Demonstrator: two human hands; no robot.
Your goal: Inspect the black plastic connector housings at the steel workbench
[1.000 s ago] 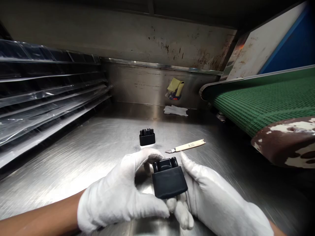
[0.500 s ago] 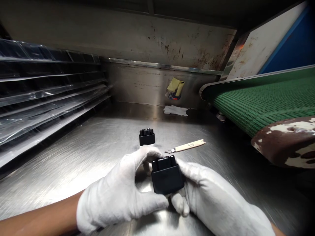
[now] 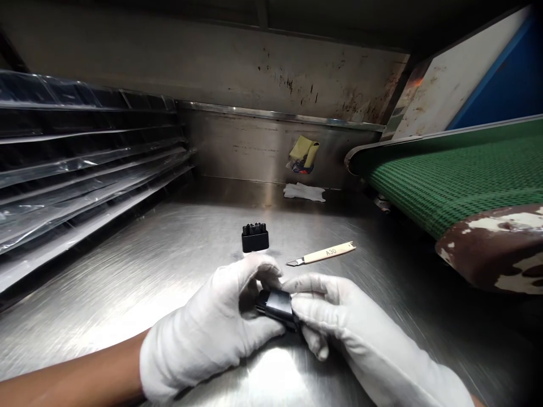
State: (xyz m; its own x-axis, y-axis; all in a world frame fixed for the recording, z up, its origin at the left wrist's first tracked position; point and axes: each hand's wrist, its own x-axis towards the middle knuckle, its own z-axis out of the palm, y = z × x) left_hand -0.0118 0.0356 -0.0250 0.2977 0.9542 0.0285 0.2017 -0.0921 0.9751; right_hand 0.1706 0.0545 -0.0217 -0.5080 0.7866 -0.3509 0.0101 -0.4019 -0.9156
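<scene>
Between my two white-gloved hands is a black plastic block (image 3: 279, 306) with prongs along one end, tipped on its side with the prongs to the left. My left hand (image 3: 224, 319) curls around its pronged end, thumb below and fingers above. The fingers of my right hand (image 3: 335, 316) close on the opposite end. A similar black part with several pegs (image 3: 255, 238) stands upright on the metal table just beyond my left hand. To its right lies a craft knife (image 3: 321, 254) with a pale handle marked A30, blade pointing left.
Stacked trays in clear plastic (image 3: 93, 152) line the left side. A green conveyor belt (image 3: 462, 175) with a worn brown end juts in at right. A white cloth piece (image 3: 304, 192) lies at the back, below a yellow item in a bag (image 3: 304, 154) on the metal wall.
The black block has turned from prongs-up to lying sideways, prongs toward my left hand. My left fingers have closed in on it, and my right fingers have shifted over its other end.
</scene>
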